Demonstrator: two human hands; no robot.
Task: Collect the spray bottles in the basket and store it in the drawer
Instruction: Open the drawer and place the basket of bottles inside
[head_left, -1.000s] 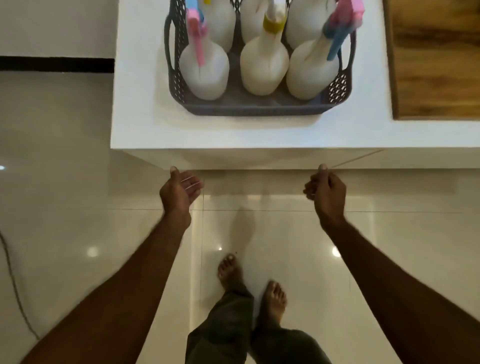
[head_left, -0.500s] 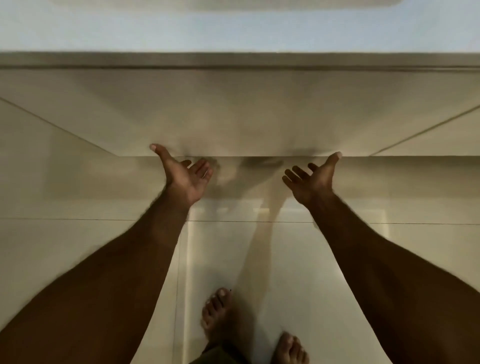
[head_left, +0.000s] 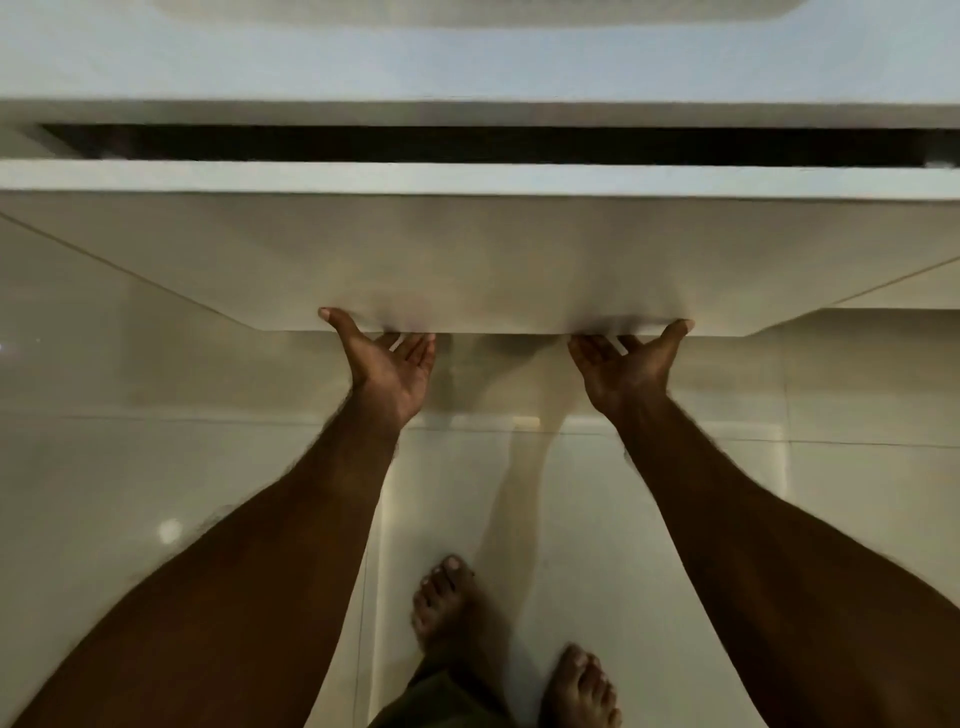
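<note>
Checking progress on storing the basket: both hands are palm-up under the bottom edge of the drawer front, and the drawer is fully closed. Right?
Not quite. The head view shows a dark gap along the top of the drawer front, so the drawer is slightly open. The rest holds: left hand and right hand are palm-up under its bottom edge.

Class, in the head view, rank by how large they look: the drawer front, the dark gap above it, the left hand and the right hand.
1. drawer front
2. dark gap
3. left hand and right hand: they look alike in size, so no ranking between them.
</note>
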